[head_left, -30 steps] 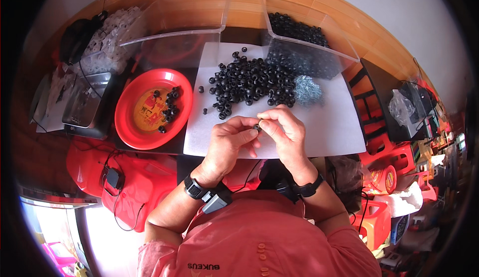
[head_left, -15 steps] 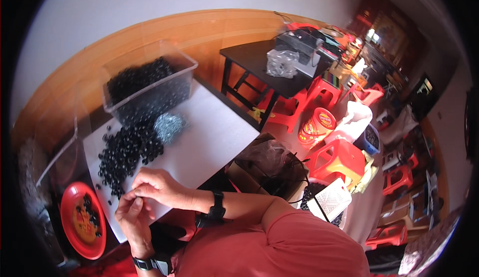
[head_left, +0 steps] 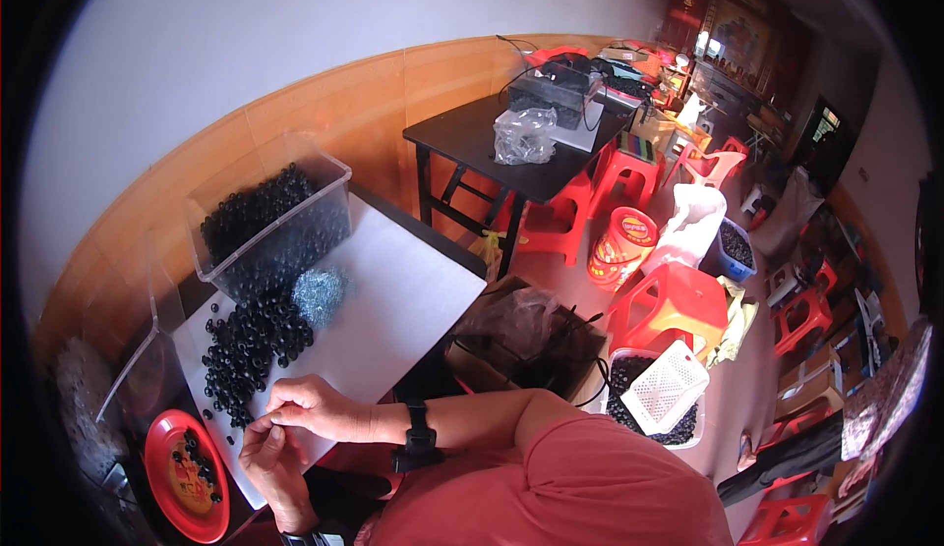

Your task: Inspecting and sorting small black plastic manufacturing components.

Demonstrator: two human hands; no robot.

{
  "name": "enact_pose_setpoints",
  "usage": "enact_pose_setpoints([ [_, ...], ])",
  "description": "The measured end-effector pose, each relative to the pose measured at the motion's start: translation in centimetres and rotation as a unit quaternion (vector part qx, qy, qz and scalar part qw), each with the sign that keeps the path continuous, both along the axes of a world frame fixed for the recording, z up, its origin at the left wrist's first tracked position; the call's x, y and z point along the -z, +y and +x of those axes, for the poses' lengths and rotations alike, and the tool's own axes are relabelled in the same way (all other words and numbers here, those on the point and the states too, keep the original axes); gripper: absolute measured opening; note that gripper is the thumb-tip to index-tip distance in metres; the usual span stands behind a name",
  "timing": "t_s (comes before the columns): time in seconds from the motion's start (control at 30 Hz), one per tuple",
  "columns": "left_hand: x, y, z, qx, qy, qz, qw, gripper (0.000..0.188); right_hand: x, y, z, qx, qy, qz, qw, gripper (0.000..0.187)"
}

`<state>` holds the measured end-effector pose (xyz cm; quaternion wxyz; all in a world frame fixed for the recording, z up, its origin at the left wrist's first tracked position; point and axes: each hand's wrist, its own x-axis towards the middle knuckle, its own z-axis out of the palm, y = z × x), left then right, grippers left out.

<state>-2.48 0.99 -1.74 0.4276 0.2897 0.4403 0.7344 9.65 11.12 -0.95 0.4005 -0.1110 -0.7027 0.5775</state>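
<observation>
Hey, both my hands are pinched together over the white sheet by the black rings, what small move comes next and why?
Probably drop the finished piece into the red plate: it sits just beside the left hand, already holds a few black pieces, and both hands meet at the sheet's near edge. What the right hand pinches is too small to tell.
</observation>
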Motion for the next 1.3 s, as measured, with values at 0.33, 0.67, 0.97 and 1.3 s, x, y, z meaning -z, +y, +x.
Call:
enact_pose_setpoints([
  [0.33,0.2,0.2,-0.2,-0.016,0.005,0.007,1.000,0.017,1.3,0.6,-1.0,0.063,0.002,0.024,0.998,0.010],
  [0.67,0.6,0.0,-0.1,-0.021,-0.013,0.013,1.000,0.016,-0.1,1.0,-1.1,0.114,-0.042,0.198,0.973,0.013],
  [0.97,1.0,-0.8,-0.7,-0.035,-0.024,0.025,0.999,0.014,-0.2,0.1,-1.2,-0.015,-0.004,0.011,1.000,0.010],
  [1.3,-0.5,-0.2,0.6,0.003,-0.074,-0.004,0.997,0.017,0.1,0.6,0.1,-0.071,0.047,-0.174,0.981,0.004],
])
